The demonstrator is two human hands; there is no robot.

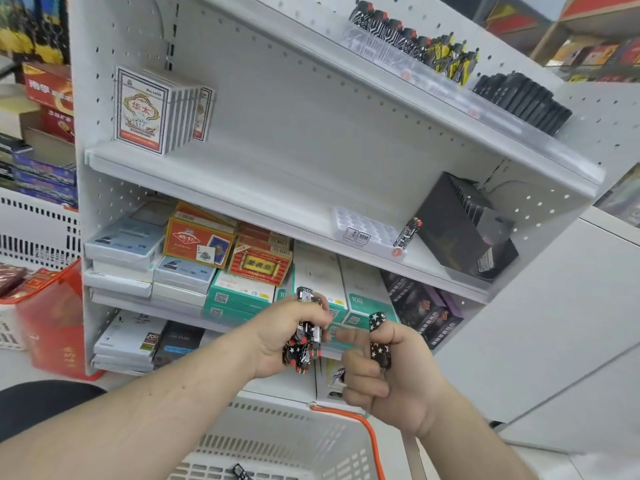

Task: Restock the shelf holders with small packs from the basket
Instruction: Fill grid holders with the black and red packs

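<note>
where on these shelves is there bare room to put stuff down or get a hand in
Free: the middle shelf between the card packs at its left and the white holder tray at its right. The tray holds just one small pack. Crowded: the shelf below, packed with boxes, and the top holder's full row.
</note>
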